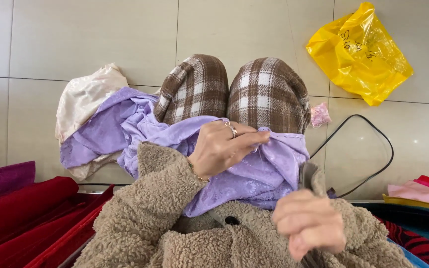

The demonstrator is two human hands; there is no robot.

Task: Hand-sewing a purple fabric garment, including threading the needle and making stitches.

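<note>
The person sits with knees drawn up in brown-and-white checked trousers (pixel 234 89), and a length of lilac patterned cloth (pixel 254 173) is draped over the lap. The left hand (pixel 222 146), wearing a ring and a thin bracelet, has its grip pressed together on a fold of that cloth, thumb against fingertips right at the upper hem. The right hand (pixel 309 223) sits lower and closer to the body, its grip curled shut around something thin and dark; I cannot tell what that is. The cloth runs away past the left grip, spilling onto the tiled floor (pixel 100 34), where it lies over a cream fabric (pixel 88 94). Beyond the right grip a small pink scrap (pixel 320 114) lies beside a black cable (pixel 373 149), and farther off a crumpled yellow plastic bag (pixel 358 54). Red folded fabrics (pixel 26 213) lie outside the left grip.
</note>
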